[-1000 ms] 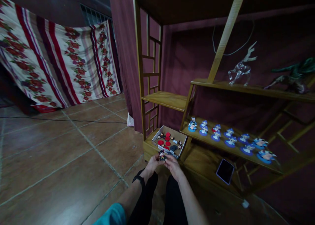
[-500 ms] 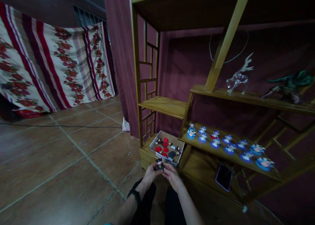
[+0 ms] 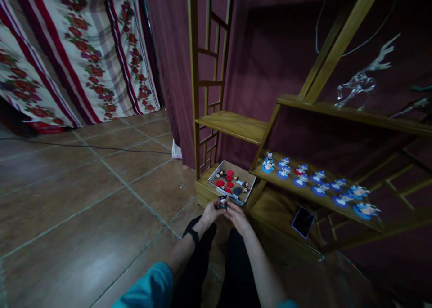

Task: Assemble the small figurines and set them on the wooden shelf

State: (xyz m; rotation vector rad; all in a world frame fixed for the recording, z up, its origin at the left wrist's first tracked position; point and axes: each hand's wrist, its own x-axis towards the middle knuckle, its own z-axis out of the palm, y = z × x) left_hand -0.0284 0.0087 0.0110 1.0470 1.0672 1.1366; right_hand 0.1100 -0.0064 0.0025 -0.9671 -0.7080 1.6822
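1. The dark-haired figurine (image 3: pixel 223 202) is held upright before the near edge of the shallow box (image 3: pixel 237 170), above the person's knees.
2. Both hands form the grip, clamped on that figurine: the left hand (image 3: pixel 209 212) on one side, the right hand (image 3: pixel 237 217) on the other, fingertips low near its dark base. Holding it low probably keeps it steady and its front uncovered; exact finger contacts are too small to tell.
3. The box sits on the low wooden ledge (image 3: pixel 203 192), just beyond the hands – likely for easy reach. Loose figurines and red discs (image 3: pixel 220 183) lie jumbled inside, some seemingly tipped over.
4. On the shelf (image 3: pixel 273 178) to the right, figures on round blue and purple bases, with one red, stand in two rough rows, seemingly spaced so each shows.
5. A wooden divider (image 3: pixel 270 129) rises between box and shelf, and a short shelf (image 3: pixel 234 124) overhangs the box – both could hinder a hand from above.
6. A dark-screened device (image 3: pixel 303 222) lies below the figures; a clear deer ornament (image 3: pixel 359 85) stands higher up, well apart from the hands.
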